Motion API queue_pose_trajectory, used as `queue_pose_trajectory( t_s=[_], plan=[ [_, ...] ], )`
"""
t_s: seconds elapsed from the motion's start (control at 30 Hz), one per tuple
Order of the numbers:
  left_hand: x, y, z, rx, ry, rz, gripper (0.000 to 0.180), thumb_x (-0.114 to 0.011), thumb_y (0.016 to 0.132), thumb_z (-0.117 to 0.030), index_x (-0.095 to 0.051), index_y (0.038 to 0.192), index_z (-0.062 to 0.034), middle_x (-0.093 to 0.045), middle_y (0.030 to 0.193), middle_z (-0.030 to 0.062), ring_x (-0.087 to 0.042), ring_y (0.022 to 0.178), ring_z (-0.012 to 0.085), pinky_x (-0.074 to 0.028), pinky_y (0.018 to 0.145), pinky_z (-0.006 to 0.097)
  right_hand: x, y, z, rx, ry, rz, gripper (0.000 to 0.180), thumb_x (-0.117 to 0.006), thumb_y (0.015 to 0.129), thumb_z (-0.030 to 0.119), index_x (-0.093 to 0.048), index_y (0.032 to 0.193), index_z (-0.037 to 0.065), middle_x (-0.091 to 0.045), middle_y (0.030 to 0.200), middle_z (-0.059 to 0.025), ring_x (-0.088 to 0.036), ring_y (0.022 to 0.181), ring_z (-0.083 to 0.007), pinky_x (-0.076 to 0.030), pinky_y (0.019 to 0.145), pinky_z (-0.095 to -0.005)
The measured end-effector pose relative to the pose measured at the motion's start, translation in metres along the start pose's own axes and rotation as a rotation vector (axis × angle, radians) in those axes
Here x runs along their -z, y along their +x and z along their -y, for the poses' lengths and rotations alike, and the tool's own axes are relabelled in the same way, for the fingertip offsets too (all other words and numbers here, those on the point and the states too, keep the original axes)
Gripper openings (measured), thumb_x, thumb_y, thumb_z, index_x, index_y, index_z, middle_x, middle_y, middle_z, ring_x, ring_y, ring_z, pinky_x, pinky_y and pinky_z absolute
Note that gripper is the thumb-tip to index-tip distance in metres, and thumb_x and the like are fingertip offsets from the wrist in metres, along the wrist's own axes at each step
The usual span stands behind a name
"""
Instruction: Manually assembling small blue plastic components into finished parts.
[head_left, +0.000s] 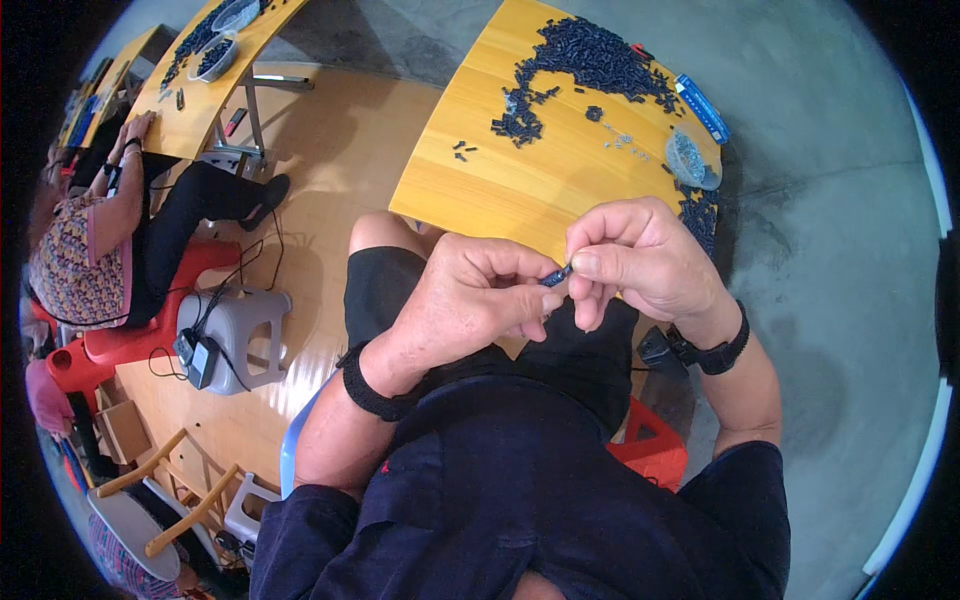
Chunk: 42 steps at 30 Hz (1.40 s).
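Just over the lap, by the near edge of the wooden table (480, 170), a small dark piece (556, 277) sits between the left hand's (475, 298) thumb and fingertips, while the right hand (645, 262) pinches its right end. Farther off lie a heap of dark pieces (600, 62) and, to the right, a clear bowl (708, 180) of small silvery parts (684, 155).

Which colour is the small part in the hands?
The small part looks nearly black in the head view.
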<state>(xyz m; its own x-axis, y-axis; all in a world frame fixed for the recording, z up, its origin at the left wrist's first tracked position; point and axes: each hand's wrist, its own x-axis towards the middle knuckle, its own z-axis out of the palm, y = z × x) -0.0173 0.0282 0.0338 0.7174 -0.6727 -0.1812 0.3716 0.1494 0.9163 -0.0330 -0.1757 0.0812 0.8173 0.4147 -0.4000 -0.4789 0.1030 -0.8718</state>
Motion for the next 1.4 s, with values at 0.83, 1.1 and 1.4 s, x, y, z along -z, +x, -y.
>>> queue_pose_trajectory(
  t_s=[0.83, 1.1, 1.4],
  plan=[
    [0.007, -0.005, -0.002, -0.004, 0.02, 0.029, 0.014, -0.066, 0.084, -0.006, -0.066, 0.094, 0.0037, -0.067, 0.075, 0.0068, -0.063, 0.06, 0.0089, -0.052, 0.054, 0.02, -0.02, -0.002, -0.009, 0.099, -0.085, -0.087, 0.012, -0.056, 0.09, 0.012, -0.059, 0.09, 0.0, -0.06, 0.07, -0.002, -0.057, 0.056, -0.0074, -0.047, 0.053, -0.0194],
    [0.008, -0.004, 0.004, -0.214, 0.03, 0.064, 0.012, -0.064, 0.084, -0.002, -0.065, 0.094, 0.0043, -0.066, 0.077, 0.0071, -0.064, 0.069, 0.0107, -0.053, 0.06, 0.022, -0.019, -0.004, -0.006, 0.068, -0.053, -0.058, 0.012, -0.056, 0.09, 0.012, -0.059, 0.089, 0.0, -0.06, 0.07, -0.002, -0.057, 0.057, -0.0075, -0.047, 0.053, -0.0203],
    [0.002, -0.003, 0.001, -0.12, -0.007, 0.1, 0.012, -0.065, 0.083, 0.0, -0.064, 0.094, 0.0055, -0.066, 0.08, 0.0089, -0.064, 0.066, 0.0122, -0.052, 0.058, 0.021, -0.024, -0.016, 0.012, 0.164, -0.318, -0.091, 0.007, -0.054, 0.089, 0.004, -0.058, 0.086, -0.001, -0.06, 0.072, -0.0014, -0.058, 0.06, -0.0065, -0.047, 0.055, -0.0195]
  ],
)
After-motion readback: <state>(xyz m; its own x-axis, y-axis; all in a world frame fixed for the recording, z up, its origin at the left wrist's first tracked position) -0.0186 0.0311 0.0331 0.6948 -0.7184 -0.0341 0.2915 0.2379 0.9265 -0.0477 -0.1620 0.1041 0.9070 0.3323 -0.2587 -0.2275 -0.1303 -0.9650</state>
